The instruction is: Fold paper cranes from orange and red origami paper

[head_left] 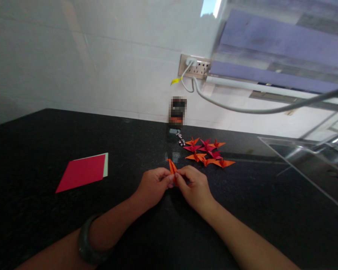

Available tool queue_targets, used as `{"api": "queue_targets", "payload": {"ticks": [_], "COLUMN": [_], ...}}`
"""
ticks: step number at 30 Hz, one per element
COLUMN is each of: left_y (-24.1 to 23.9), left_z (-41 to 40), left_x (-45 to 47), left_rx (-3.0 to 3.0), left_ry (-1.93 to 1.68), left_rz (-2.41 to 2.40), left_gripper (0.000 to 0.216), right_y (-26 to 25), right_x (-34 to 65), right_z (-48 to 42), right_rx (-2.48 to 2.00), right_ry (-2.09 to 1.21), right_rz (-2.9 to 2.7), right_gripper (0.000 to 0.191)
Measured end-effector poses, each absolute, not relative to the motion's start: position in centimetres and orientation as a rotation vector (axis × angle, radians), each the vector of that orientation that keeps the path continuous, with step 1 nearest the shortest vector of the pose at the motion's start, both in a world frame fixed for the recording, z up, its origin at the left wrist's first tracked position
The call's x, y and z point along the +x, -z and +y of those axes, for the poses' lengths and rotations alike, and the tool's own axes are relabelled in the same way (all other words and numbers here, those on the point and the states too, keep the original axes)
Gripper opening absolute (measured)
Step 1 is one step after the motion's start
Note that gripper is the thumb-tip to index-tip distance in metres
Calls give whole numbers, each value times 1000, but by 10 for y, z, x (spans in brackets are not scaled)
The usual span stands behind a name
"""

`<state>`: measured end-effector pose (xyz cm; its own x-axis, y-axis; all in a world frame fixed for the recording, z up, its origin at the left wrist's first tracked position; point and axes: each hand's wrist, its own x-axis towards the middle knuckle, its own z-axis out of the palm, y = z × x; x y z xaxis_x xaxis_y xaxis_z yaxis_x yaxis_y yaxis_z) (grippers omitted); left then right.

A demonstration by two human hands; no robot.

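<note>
Bangle (84,242), thick and dark, around the left forearm at the near left, both bare forearms (236,228) reaching in over the black speckled tabletop (166,232). Left hand (153,186), fingers curled inward, thumb and forefinger closed in a pinch on orange folded paper (172,167). Right hand (195,185) just beside, likewise closed, thumb and fingers pinching the same piece from the right. Piece at the near middle, between both hands, narrow point directed far and slightly left, lower part largely hidden by the grip. Well apart on the left, red sheet (83,170) lying flat, pale green sheet (106,165) peeking out from underneath along the far and right edges. Beyond the right hand, loose cluster of paper cranes (195,156), orange and red, orange along the nearest row, some touching or overlapping. On the right, metal sink (326,163) set into the tabletop. Farther back, near the wall (101,67), small beaded trinket (180,141), and just behind, dark pixelated object (177,111), too obscured to identify. Higher up, socket panel (201,67) with white plug (190,61), yellow tag (176,81) and thick grey cable (242,110)
</note>
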<state>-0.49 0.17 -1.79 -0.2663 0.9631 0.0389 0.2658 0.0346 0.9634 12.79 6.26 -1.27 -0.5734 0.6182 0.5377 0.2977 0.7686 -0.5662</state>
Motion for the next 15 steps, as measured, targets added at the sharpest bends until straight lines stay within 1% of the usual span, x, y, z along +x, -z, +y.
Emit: {"api": "queue_targets", "payload": {"ticks": [7, 15], "left_y": [20, 19], "left_z": [1, 1], "left_x": [-6, -6], "left_rx": [1369, 1354], "left_ry": [-1260, -1298], "left_rz": [1587, 1557], "left_gripper": [20, 22], "right_y": [11, 13], "right_x": [128, 127], "right_z": [62, 64], "right_rx": [-681, -723], "right_ry": [-613, -883], "right_rz": [-2210, -2112], "right_gripper": [17, 12]}}
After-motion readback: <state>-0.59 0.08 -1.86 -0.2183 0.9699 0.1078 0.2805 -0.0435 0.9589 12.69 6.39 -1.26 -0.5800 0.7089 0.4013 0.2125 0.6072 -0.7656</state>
